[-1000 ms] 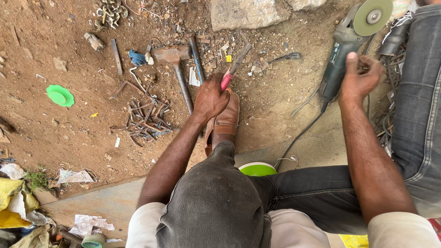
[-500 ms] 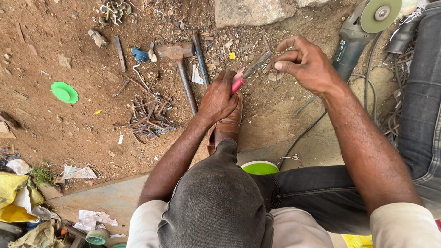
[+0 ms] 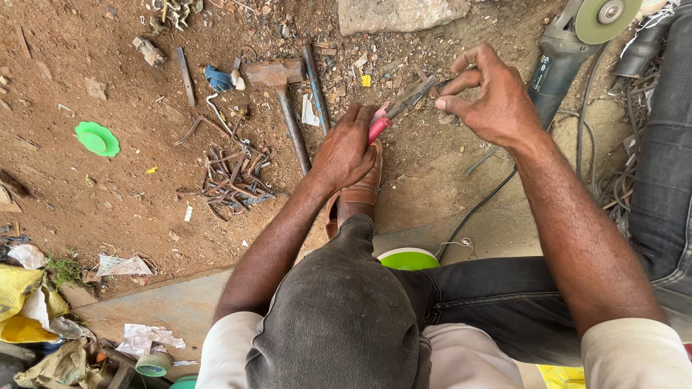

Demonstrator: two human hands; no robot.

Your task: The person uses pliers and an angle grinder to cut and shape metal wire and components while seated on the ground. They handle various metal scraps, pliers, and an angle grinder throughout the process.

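Bright, even daylight; sharp, shadowless.

Left hand clenched low; right hand pinching, both arms outstretched.

Around the left hand there is little free room: the hammer lies just on its left side, a thin metal rod runs ahead of it, and the brown shoe is directly under it. Further left, the pile of bent rusty nails blocks the ground. The right hand has the angle grinder close on its right, and the cable crosses the ground below it. A big stone closes the far side. Open bare ground stays between the nails and the green lid.
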